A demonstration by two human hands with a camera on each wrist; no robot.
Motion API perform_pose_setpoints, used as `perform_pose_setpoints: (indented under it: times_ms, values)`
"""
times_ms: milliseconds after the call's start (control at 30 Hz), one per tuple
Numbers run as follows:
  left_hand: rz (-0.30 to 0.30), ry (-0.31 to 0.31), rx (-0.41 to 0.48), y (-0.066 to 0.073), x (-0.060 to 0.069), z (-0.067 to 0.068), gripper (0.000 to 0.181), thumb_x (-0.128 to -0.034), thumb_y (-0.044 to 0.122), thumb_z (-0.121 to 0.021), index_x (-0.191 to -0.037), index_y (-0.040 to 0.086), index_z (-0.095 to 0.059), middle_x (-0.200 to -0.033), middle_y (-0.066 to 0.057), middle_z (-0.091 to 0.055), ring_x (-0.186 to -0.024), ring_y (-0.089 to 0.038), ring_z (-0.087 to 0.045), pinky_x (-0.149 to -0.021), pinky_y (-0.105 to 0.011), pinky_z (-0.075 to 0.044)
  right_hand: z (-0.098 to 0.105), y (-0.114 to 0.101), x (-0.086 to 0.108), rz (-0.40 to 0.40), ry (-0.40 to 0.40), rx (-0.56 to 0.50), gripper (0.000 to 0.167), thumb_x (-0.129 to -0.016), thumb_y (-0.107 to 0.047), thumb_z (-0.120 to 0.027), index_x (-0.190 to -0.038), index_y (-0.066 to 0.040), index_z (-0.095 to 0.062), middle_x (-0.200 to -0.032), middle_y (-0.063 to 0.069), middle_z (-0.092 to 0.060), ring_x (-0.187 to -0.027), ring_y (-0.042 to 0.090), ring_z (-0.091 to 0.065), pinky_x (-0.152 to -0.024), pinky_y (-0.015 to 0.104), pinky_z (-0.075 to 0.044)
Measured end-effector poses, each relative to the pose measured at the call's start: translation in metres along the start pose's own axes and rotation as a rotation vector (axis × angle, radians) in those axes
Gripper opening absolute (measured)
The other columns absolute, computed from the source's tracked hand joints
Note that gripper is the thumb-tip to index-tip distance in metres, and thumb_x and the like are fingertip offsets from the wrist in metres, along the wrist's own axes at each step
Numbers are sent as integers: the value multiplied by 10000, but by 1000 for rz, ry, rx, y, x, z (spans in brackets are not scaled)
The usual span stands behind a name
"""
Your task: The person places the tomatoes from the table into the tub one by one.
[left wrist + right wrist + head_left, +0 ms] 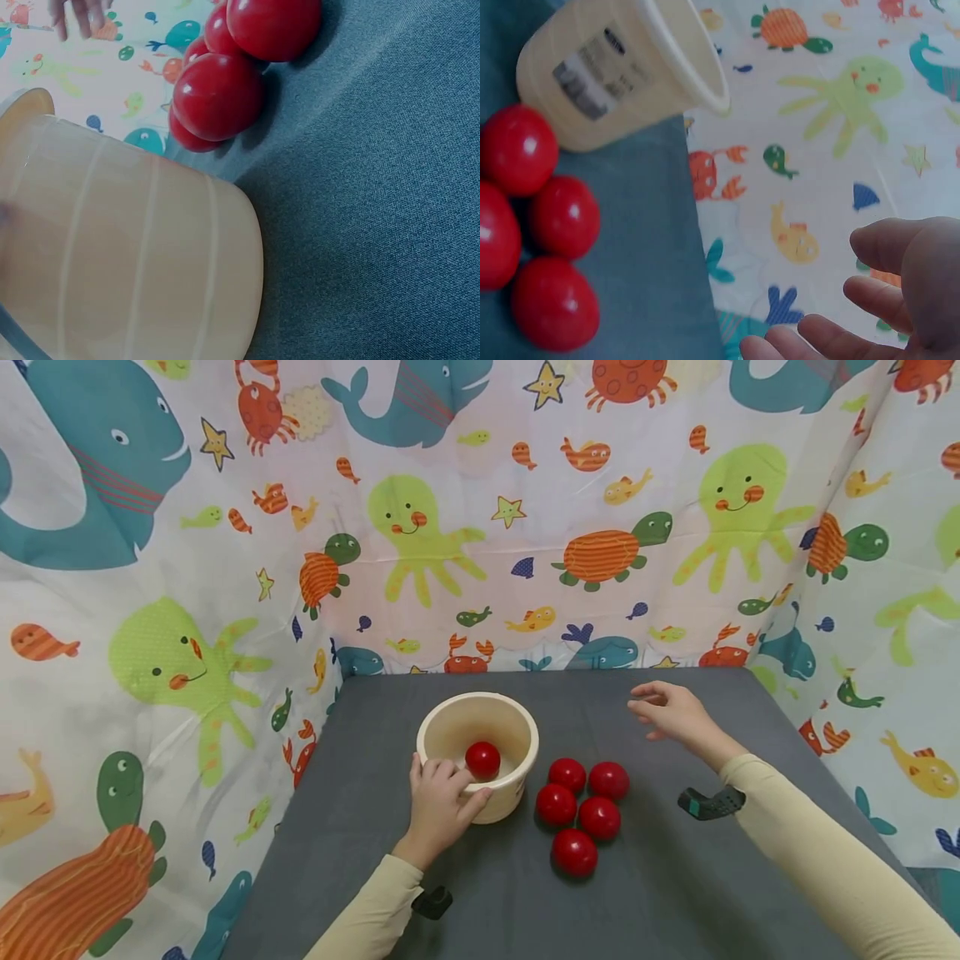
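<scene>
Glossy red balls (597, 819), five smooth round ones, sit in a close cluster on the counter, just right of the lower middle of the head view. Nearest comes the left hand (441, 802), left of them: its fingers are hooked over the near rim of a cream, ribbed plastic bucket (501, 807), holding it by the edge. That grip seems worth keeping light and steady, so the bucket neither tips nor slides. Inside lies a single red ball (482, 760), near the bucket's front wall.

Farther off, right of centre, the right hand (671, 710) hangs in the air, fingers loosely bent, nothing in them. Smooth round balls would probably roll if nudged, so an outer one, approached from above with fingers spread around its sides, should lift more cleanly than one from the middle.

Beneath everything, the dark grey cloth-covered counter (360, 860) looks matt and mostly flat, with a faint ridge in the left wrist view. Beyond it, white fabric hangings (442, 639) printed with whales, octopuses, turtles and crabs fill the top and both sides of the frame.
</scene>
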State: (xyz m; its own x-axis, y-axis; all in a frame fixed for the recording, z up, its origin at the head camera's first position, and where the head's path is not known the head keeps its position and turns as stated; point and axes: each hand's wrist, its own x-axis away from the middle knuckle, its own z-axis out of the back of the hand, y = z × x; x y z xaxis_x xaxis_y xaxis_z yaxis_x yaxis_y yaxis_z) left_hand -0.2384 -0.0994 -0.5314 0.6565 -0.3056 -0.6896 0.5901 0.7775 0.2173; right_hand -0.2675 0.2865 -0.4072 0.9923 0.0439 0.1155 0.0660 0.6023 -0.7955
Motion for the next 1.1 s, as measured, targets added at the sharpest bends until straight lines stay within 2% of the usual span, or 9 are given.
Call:
perform_pose_setpoints:
  times_ms: [200, 367, 500, 667, 800, 1100]
  values:
    - [4, -17, 1, 0, 0, 1, 383, -939, 552, -594, -859, 204, -732, -899, -53, -655, -973, -283, -561, -1047, -809, -301, 10, 28, 10, -44, 11, -32, 567, -1047, -372, -533, -1442, 28, -459, -1419, 335, -521, -1194, 418, -622, -841, 432, -629]
    - [5, -23, 2, 0, 0, 2, 397, -941, 572, -578, -853, 213, -723, -900, -50, -656, -975, -286, -565, -1052, -810, -296, 8, 49, 13, -93, 6, -56, 587, -1051, -379, -523, -1452, 41, -439, -1440, 350, -493, -1170, 393, -632, -852, 437, -626]
    - [-4, -10, 4, 0, 0, 2, 438, -958, 594, -543, -842, 209, -719, -885, -52, -647, -966, -292, -563, -1045, -814, -299, -1, 65, 15, -110, -13, -73, 595, -1053, -384, -516, -1454, 49, -436, -1453, 355, -481, -1173, 409, -633, -846, 440, -629]
    - [1, -17, 9, 0, 1, 1, 409, -942, 564, -575, -837, 193, -708, -875, -60, -635, -962, -308, -569, -1053, -813, -291, -15, 82, 14, -139, -23, -93, 572, -1053, -368, -519, -1450, 38, -450, -1457, 349, -482, -1133, 388, -650, -804, 408, -636]
    - [7, -22, 14, 1, 1, 1, 374, -917, 538, -613, -838, 186, -710, -872, -62, -632, -963, -311, -571, -1056, -816, -288, -28, 91, 13, -146, -30, -100, 563, -1048, -364, -529, -1430, 45, -464, -1453, 354, -485, -1184, 459, -611, -802, 425, -635]
    - [7, -12, 16, 2, 0, 2, 381, -931, 547, -603, -817, 197, -704, -874, -55, -637, -970, -294, -555, -1057, -815, -286, -55, 102, 9, -172, -45, -140, 571, -1047, -344, -529, -1445, 58, -445, -1465, 348, -478, -1195, 477, -610, -787, 441, -635]
